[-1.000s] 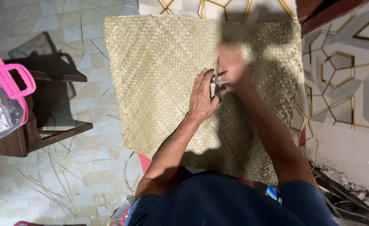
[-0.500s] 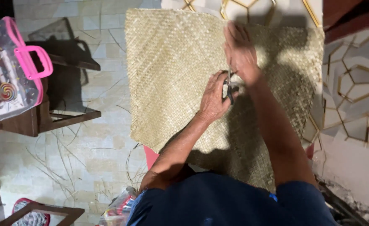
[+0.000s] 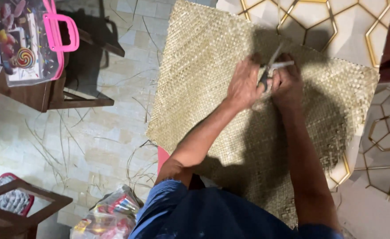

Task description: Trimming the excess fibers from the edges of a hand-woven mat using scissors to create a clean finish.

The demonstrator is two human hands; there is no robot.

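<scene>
My right hand (image 3: 288, 82) gripped the scissors (image 3: 270, 66), fingers closed round the handles; my left hand (image 3: 243, 84) pressed the woven mat (image 3: 195, 79) flat on the floor, steadying it.

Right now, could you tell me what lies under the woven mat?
The mat covers a white tiled surface with gold lines, showing past its far and right edges. A red strip peeks out at its near edge. The rest is hidden.
</scene>
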